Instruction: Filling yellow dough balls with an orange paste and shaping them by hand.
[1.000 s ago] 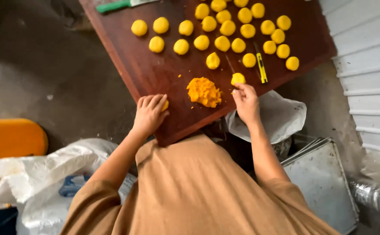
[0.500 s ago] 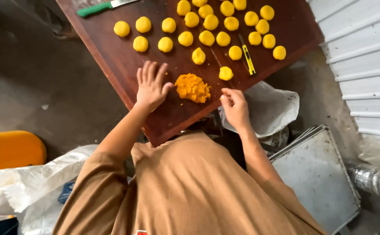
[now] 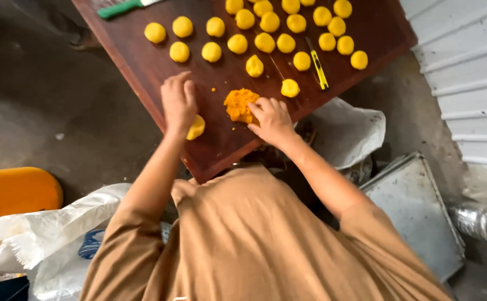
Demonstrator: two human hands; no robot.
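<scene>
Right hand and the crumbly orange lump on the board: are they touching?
Touching. The head view shows the right hand with its fingertips pressed into the near edge of the orange lump, no gap between them.

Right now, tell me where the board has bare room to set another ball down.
Free: the wooden board along its left edge, between the left hand and the two-row ball cluster; also the near corner below the orange dough lump under the right hand. Crowded: the far right, packed with yellow balls around the yellow cutter.

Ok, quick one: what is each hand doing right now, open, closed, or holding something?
Left hand: fingers loosely curved, resting on a yellow dough ball.
Right hand: fingers pinched into the orange dough lump.
</scene>
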